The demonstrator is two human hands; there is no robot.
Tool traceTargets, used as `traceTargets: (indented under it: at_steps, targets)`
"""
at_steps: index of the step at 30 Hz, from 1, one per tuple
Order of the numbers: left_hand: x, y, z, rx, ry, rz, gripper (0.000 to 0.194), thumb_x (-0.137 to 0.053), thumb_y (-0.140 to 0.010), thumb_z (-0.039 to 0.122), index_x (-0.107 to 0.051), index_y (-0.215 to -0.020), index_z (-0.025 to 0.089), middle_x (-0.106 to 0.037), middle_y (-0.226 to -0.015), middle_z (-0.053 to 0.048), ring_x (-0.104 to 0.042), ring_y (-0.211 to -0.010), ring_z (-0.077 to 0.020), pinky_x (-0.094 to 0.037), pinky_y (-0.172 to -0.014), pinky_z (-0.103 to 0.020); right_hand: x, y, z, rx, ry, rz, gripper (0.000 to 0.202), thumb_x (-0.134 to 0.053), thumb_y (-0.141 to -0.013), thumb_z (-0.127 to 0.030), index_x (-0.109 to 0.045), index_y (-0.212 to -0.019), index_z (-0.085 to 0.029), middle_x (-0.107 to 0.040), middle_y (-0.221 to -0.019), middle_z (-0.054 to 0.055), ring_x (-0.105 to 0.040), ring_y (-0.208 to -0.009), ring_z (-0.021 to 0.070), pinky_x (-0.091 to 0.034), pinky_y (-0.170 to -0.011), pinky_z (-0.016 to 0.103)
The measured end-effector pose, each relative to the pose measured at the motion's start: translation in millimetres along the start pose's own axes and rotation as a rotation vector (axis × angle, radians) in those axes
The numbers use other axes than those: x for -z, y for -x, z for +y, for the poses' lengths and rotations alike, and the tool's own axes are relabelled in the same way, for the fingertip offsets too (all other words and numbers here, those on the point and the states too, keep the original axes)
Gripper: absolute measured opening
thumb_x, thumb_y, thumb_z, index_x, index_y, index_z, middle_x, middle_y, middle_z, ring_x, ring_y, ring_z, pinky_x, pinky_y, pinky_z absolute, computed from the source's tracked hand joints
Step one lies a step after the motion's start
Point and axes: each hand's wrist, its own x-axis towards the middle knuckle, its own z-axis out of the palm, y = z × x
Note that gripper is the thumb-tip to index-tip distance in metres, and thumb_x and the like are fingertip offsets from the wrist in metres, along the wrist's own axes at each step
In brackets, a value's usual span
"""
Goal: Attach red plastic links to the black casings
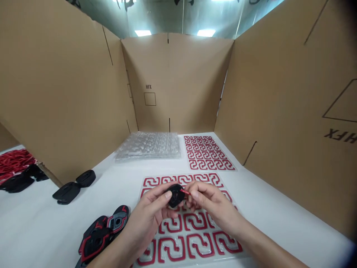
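Observation:
My left hand grips a small black plastic housing, thumb on its near face. From the right, my right hand pinches a thin red strip, whose end meets the housing's right edge. How far the strip is seated I cannot tell, as my fingers hide part of it. Both hands are above a clear tray that carries rows of curled red strips. To the left of my left forearm lies a pile of black housings with red trim, one of them grey-faced.
Cardboard walls enclose the white table at the back and sides. Clear plastic trays are stacked at the back, beside a second sheet of red strips. Black housings and a heap of red strips lie at the left.

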Motion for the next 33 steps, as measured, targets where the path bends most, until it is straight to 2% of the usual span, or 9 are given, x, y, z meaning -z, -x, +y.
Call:
traceTargets:
  at_steps: [5, 10, 14, 19, 22, 24, 28, 31, 33]
  targets:
    - [3.3, 1, -5, -0.203, -0.305, 0.092, 0.028, -0.072, -0.08, 0.029, -0.074, -0.106, 0.021, -0.076, -0.098, -0.006, -0.069, -0.083, -0.0179, -0.056, -0.079, -0.028, -6, 4, -7, 0.165, 0.478, 0.047, 0.013, -0.059, -0.092, -0.024, -0.063, -0.081, -0.019, -0.057, -0.093, 0.003, -0.055, -0.09, 0.0168, -0.043, -0.081, 0.029]
    - [5.4, 5, -13, -0.345, -0.506, 0.132, 0.016, -0.068, -0.08, 0.025, -0.075, -0.095, 0.023, -0.073, -0.116, -0.006, -0.066, -0.11, -0.0235, -0.053, -0.094, -0.031, -7, 7, -6, 0.239, 0.724, 0.082, 0.01, -0.057, -0.092, -0.017, -0.06, -0.082, -0.02, -0.054, -0.09, 0.003, -0.055, -0.084, 0.0152, -0.044, -0.073, 0.026]
    - [7.6, 4, -17, -0.355, -0.575, 0.148, 0.011, -0.064, -0.081, 0.022, -0.073, -0.088, 0.022, -0.072, -0.118, -0.007, -0.066, -0.112, -0.0242, -0.053, -0.094, -0.031, -6, 8, -4, 0.293, 0.901, 0.075, 0.012, -0.055, -0.091, -0.016, -0.058, -0.08, -0.019, -0.052, -0.086, 0.003, -0.053, -0.078, 0.0148, -0.043, -0.069, 0.026]
    - [8.8, 0, -15, -0.368, -0.706, 0.11, 0.009, -0.065, -0.081, 0.023, -0.071, -0.087, 0.021, -0.075, -0.1, -0.005, -0.069, -0.096, -0.022, -0.055, -0.085, -0.028, -10, 12, -4, 0.31, 1.1, 0.012, 0.017, -0.054, -0.09, -0.018, -0.056, -0.074, -0.019, -0.051, -0.086, 0.004, -0.052, -0.075, 0.0153, -0.043, -0.066, 0.027]
    - [8.5, -3, -10, -0.355, -0.621, 0.089, 0.008, -0.068, -0.08, 0.025, -0.068, -0.086, 0.02, -0.072, -0.085, -0.002, -0.067, -0.082, -0.0173, -0.053, -0.076, -0.025, -10, 12, -11, 0.31, 1.012, -0.086, 0.014, -0.051, -0.092, -0.017, -0.058, -0.08, -0.019, -0.053, -0.092, 0.005, -0.053, -0.082, 0.0158, -0.045, -0.073, 0.027]
    - [7.7, -5, -8, -0.276, -0.48, 0.067, 0.013, -0.07, -0.078, 0.028, -0.065, -0.086, 0.019, -0.069, -0.08, -0.001, -0.064, -0.074, -0.0149, -0.053, -0.07, -0.024, -6, 12, -17, 0.299, 0.916, -0.125, 0.014, -0.048, -0.095, -0.018, -0.059, -0.085, -0.019, -0.054, -0.099, 0.006, -0.054, -0.089, 0.0166, -0.045, -0.079, 0.029]
    - [5.5, -6, -7, -0.093, -0.238, 0.008, 0.024, -0.074, -0.075, 0.034, -0.06, -0.085, 0.018, -0.068, -0.08, -0.002, -0.064, -0.07, -0.0159, -0.051, -0.057, -0.023, 3, 7, -23, 0.246, 0.679, -0.092, 0.022, -0.045, -0.099, -0.025, -0.058, -0.082, -0.019, -0.056, -0.104, 0.007, -0.054, -0.096, 0.0176, -0.044, -0.086, 0.031]
    - [3.5, -5, -7, -0.059, -0.322, 0.042, 0.024, -0.071, -0.075, 0.036, -0.058, -0.084, 0.017, -0.062, -0.063, 0.002, -0.053, -0.048, -0.0095, -0.037, -0.042, -0.017, 6, 2, -16, 0.117, 0.412, -0.058, 0.032, -0.043, -0.1, -0.036, -0.056, -0.076, -0.018, -0.058, -0.087, 0.004, -0.055, -0.082, 0.0158, -0.044, -0.077, 0.029]
    - [2.0, -4, -7, -0.094, -0.467, 0.094, 0.022, -0.07, -0.074, 0.033, -0.057, -0.081, 0.017, -0.057, -0.056, 0.005, -0.042, -0.041, -0.0064, -0.033, -0.04, -0.017, 3, 0, -9, 0.02, 0.254, -0.051, 0.034, -0.044, -0.099, -0.042, -0.053, -0.076, -0.018, -0.057, -0.075, 0.001, -0.052, -0.07, 0.0144, -0.042, -0.068, 0.027]
